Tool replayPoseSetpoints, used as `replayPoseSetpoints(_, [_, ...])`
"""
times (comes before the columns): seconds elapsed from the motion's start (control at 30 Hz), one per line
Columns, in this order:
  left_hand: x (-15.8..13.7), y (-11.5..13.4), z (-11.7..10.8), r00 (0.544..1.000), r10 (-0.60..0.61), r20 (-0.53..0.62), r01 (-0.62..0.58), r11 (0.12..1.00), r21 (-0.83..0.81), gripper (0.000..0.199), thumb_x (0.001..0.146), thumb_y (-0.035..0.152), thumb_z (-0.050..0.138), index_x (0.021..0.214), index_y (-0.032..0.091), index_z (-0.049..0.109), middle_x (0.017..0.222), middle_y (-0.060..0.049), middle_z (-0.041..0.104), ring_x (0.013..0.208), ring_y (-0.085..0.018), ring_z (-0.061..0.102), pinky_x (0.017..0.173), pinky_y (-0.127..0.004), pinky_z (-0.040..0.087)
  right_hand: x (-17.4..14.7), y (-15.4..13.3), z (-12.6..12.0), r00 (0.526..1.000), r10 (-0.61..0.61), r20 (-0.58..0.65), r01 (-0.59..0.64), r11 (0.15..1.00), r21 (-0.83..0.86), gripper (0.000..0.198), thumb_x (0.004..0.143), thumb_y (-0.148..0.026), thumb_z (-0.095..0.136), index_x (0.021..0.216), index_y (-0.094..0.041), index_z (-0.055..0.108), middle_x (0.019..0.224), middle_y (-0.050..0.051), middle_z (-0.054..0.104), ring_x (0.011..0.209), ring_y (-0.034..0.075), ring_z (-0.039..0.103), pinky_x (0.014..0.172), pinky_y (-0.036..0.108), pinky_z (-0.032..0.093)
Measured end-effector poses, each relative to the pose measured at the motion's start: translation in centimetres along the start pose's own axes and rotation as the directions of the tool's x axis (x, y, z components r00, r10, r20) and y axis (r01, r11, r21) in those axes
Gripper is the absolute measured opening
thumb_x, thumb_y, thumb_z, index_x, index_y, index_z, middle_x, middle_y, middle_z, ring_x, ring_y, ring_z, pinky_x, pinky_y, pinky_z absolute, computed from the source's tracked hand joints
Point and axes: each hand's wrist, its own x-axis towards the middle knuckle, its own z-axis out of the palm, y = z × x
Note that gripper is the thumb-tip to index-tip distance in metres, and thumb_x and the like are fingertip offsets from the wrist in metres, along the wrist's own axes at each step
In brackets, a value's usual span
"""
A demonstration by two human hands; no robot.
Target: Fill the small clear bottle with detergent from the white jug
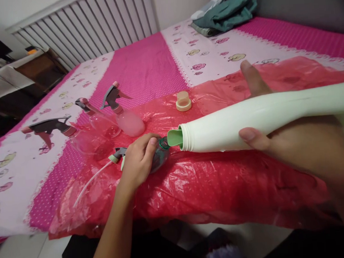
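My left hand (140, 156) is wrapped round a small clear green-tinted bottle (160, 161), its open mouth facing the right. In my right hand (296, 144) is a large pale green detergent bottle (230, 125), tipped nearly level. Its green pouring spout (175, 137) is right at the small bottle's mouth; whether the two touch, I cannot tell. No liquid stream shows. Just left of my left hand lies a spray trigger head (116, 155) with a thin white dip tube. A cap (183, 101) with a cream rim sits beyond the spout.
Several clear spray bottles with grey and pink triggers, one holding cloudy liquid (130, 122), are at the left. A wrinkled red plastic sheet (211, 185) covers the near part of the pink-and-white bed (144, 64). Folded clothes (225, 13) lie at the back right.
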Motion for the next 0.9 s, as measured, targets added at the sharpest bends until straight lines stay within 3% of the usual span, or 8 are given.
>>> replayPoseSetpoints(0.17, [-0.09, -0.17, 0.18, 1.0, -0.007, -0.024, 0.007, 1.0, 0.001, 0.049, 0.106, 0.052, 0.036, 0.113, 0.02, 0.074, 0.109, -0.005, 0.078, 0.098, -0.024, 0.07, 0.085, -0.033, 0.046, 0.46, -0.09, -0.21, 1.0, 0.022, 0.02, -0.023, 0.999, 0.049, 0.095, 0.08, -0.086, 0.033, 0.163, -0.043, 0.019, 0.134, 0.002, 0.069, 0.123, 0.046, 0.062, 0.093, 0.067, 0.053])
replayPoseSetpoints(0.27, [-0.07, -0.31, 0.31, 0.999, -0.009, -0.036, 0.009, 1.0, -0.009, 0.049, 0.106, 0.051, 0.037, 0.117, 0.02, 0.073, 0.117, -0.007, 0.077, 0.106, -0.025, 0.069, 0.091, -0.034, 0.047, 0.6, -0.05, -0.23, 0.999, 0.038, 0.023, -0.039, 0.999, 0.029, 0.104, 0.077, -0.088, 0.034, 0.166, -0.039, 0.011, 0.139, 0.007, 0.066, 0.118, 0.048, 0.064, 0.087, 0.066, 0.055])
replayPoseSetpoints(0.37, [-0.01, -0.4, 0.41, 0.999, -0.014, -0.031, 0.013, 1.0, -0.006, 0.049, 0.105, 0.051, 0.038, 0.117, 0.02, 0.073, 0.115, -0.007, 0.077, 0.103, -0.025, 0.07, 0.089, -0.034, 0.047, 0.55, -0.11, -0.28, 0.999, 0.04, 0.018, -0.04, 0.999, 0.033, 0.105, 0.079, -0.087, 0.036, 0.166, -0.038, 0.003, 0.143, 0.008, 0.063, 0.114, 0.046, 0.067, 0.078, 0.059, 0.059])
replayPoseSetpoints(0.5, [-0.04, -0.41, 0.5, 0.999, -0.02, -0.047, 0.02, 1.0, 0.001, 0.047, 0.105, 0.051, 0.039, 0.115, 0.02, 0.074, 0.111, -0.006, 0.078, 0.096, -0.024, 0.071, 0.084, -0.034, 0.047, 0.39, -0.24, -0.26, 1.0, 0.021, 0.012, -0.022, 0.998, 0.053, 0.1, 0.083, -0.081, 0.037, 0.165, -0.04, -0.002, 0.136, 0.003, 0.068, 0.118, 0.044, 0.065, 0.082, 0.057, 0.059])
replayPoseSetpoints(0.6, [-0.12, -0.3, 0.54, 0.998, -0.023, -0.062, 0.023, 1.0, 0.009, 0.046, 0.105, 0.051, 0.039, 0.113, 0.021, 0.074, 0.108, -0.005, 0.078, 0.093, -0.024, 0.07, 0.082, -0.034, 0.047, 0.34, -0.28, -0.21, 0.999, 0.031, 0.012, -0.031, 0.998, 0.059, 0.103, 0.081, -0.083, 0.038, 0.166, -0.037, 0.005, 0.135, 0.006, 0.068, 0.115, 0.045, 0.067, 0.081, 0.059, 0.058])
replayPoseSetpoints(0.73, [-0.12, -0.09, 0.54, 0.997, -0.031, -0.064, 0.032, 0.999, 0.02, 0.044, 0.104, 0.049, 0.04, 0.109, 0.021, 0.074, 0.103, -0.005, 0.078, 0.091, -0.024, 0.07, 0.08, -0.034, 0.047, 0.18, -0.45, -0.27, 0.999, 0.038, 0.03, -0.04, 0.997, 0.064, 0.093, 0.083, -0.081, 0.039, 0.163, -0.038, 0.024, 0.144, 0.004, 0.063, 0.129, 0.042, 0.06, 0.092, 0.058, 0.057])
replayPoseSetpoints(0.9, [-0.12, -0.02, 0.51, 0.997, -0.028, -0.073, 0.03, 0.999, 0.018, 0.042, 0.104, 0.047, 0.041, 0.107, 0.021, 0.073, 0.102, -0.005, 0.078, 0.091, -0.024, 0.07, 0.08, -0.034, 0.046, -0.19, -0.61, -0.15, 0.998, 0.057, -0.012, -0.056, 0.991, 0.118, 0.088, 0.08, -0.087, 0.035, 0.149, -0.034, 0.051, 0.136, 0.008, 0.067, 0.126, 0.04, 0.061, 0.109, 0.063, 0.045])
